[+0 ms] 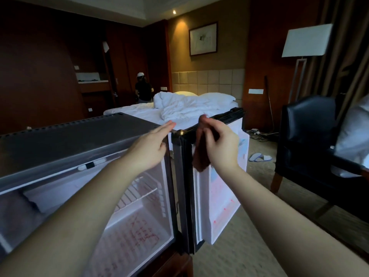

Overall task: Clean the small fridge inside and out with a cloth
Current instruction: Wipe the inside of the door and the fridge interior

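Note:
A small fridge (65, 136) with a dark grey top stands before me, its door (221, 188) swung wide open to the right. Red marks cover the white floor inside and the inner door panel. My left hand (148, 145) lies flat with straight fingers on the top's front right corner. My right hand (217, 144) grips a dark reddish-brown cloth (200, 156) against the top edge of the open door, and the cloth hangs down over the door's inner face. A wire shelf (135, 192) shows inside the fridge.
The fridge stands on a wooden cabinet (171, 264). Behind it is a bed (179, 108) with rumpled white bedding. A black leather armchair (311, 136) sits at the right, with a floor lamp (305, 43) behind. White slippers (259, 156) lie on the carpet. A person (142, 88) stands far back.

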{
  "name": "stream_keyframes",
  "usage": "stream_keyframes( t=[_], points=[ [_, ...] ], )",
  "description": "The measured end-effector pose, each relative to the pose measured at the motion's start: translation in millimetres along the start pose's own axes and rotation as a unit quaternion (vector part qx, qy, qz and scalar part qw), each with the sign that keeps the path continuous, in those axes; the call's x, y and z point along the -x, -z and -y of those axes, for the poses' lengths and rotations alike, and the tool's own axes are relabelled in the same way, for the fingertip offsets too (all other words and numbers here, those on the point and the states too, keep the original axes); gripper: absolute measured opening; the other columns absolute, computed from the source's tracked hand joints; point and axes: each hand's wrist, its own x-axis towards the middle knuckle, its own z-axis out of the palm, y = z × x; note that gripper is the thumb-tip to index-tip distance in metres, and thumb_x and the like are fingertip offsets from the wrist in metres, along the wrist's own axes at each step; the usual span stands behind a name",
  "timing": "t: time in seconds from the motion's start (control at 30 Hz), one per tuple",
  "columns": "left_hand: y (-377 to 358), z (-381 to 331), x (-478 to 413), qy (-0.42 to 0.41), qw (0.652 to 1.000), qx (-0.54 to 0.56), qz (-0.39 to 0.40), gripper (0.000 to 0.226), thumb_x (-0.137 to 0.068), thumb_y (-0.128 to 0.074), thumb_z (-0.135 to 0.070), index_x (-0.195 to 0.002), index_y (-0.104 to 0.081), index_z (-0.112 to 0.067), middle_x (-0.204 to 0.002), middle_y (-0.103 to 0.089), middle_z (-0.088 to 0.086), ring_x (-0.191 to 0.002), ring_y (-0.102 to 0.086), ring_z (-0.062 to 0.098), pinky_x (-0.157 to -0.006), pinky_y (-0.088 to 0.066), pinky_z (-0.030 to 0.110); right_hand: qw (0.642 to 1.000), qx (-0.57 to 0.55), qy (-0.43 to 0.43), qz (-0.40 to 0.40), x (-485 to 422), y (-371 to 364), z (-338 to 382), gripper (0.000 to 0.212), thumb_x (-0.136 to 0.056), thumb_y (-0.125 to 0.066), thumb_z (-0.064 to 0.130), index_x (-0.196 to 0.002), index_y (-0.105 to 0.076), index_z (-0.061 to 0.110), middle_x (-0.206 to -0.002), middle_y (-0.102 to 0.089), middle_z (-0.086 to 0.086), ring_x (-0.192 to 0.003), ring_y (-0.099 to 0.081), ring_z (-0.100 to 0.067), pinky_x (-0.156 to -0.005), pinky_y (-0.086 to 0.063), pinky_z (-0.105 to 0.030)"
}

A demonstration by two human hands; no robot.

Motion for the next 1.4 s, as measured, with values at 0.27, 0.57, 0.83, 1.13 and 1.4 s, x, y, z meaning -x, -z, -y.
stream_keyframes(
  t=[0.27,0.57,0.83,1.13,1.4],
  points=[
    [-17,-4,16,0.023,0.999,0.01,-0.019,0.06,-0.094,-0.044,-0.005,-0.148,-0.031,-0.028,-0.155,-0.026,-0.012,-0.142,-0.026,0.015,-0.115,-0.028,0.038,0.978,0.041,0.172,0.111,15,-14,0,0.031,-0.085,-0.054,-0.009,-0.105,-0.069,0.009,-0.109,-0.07,0.0,-0.103,-0.063,-0.016,-0.092,-0.047,-0.021],
    [-33,-7,34,0.065,0.997,0.017,-0.039,0.051,-0.093,-0.051,-0.015,-0.143,-0.039,-0.017,-0.151,-0.037,-0.001,-0.137,-0.036,0.019,-0.111,-0.032,0.035,0.994,0.023,0.1,0.034,29,-5,20,0.024,-0.087,-0.057,0.001,-0.104,-0.072,0.01,-0.097,-0.069,0.0,-0.09,-0.063,-0.015,-0.085,-0.048,-0.025],
    [-42,-9,59,0.104,0.994,0.022,0.007,0.048,-0.096,-0.048,-0.017,-0.142,-0.039,-0.019,-0.148,-0.041,-0.001,-0.133,-0.042,0.019,-0.108,-0.031,0.03,0.988,0.125,0.019,0.086,104,-43,-21,0.026,-0.088,-0.061,0.006,-0.111,-0.071,0.01,-0.085,-0.053,-0.004,-0.083,-0.059,-0.029,-0.075,-0.049,-0.031],
    [-59,1,73,0.146,0.988,0.033,0.042,0.044,-0.097,-0.047,-0.018,-0.14,-0.044,-0.019,-0.143,-0.048,0.004,-0.126,-0.049,0.021,-0.097,-0.036,0.024,0.992,0.109,0.031,0.06,53,-38,10,0.022,-0.086,-0.061,0.007,-0.104,-0.074,0.012,-0.082,-0.048,0.002,-0.077,-0.057,-0.021,-0.071,-0.032,-0.014],
    [-67,5,73,0.157,0.985,0.053,0.04,0.041,-0.097,-0.046,-0.022,-0.138,-0.046,-0.021,-0.137,-0.053,-0.001,-0.117,-0.055,0.018,-0.096,-0.04,0.027,0.961,0.154,-0.072,0.218,134,-40,-46,0.024,-0.087,-0.061,0.006,-0.106,-0.074,0.014,-0.095,-0.061,-0.005,-0.09,-0.063,-0.028,-0.072,-0.033,-0.013]
  ],
)
